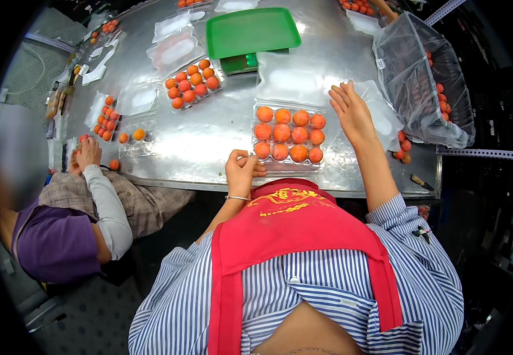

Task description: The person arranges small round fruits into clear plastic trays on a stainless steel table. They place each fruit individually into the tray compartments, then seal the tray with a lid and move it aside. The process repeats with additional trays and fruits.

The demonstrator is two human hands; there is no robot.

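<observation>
A clear plastic clamshell box [289, 168] lies before me with its lid [289, 80] folded back on the far side. Rows of round orange-red fruits [281, 132] fill its base. At the box's near left corner is my left hand [242, 168], fingers curled by the rim; whether it pinches the plastic is unclear. My right hand [351, 113] is raised to the right of the box, palm flat and fingers extended, holding nothing. Under and behind it is another sheet of clear packaging with a white pad [378, 117].
A green tray [253, 33] tops a scale [238, 64]. Another filled box [192, 84] stands left of it. A plastic-lined crate [420, 80] holds fruit at right, near loose fruits [402, 148] and a wooden-handled tool [421, 182]. A co-worker's hand [88, 155] handles fruit at left.
</observation>
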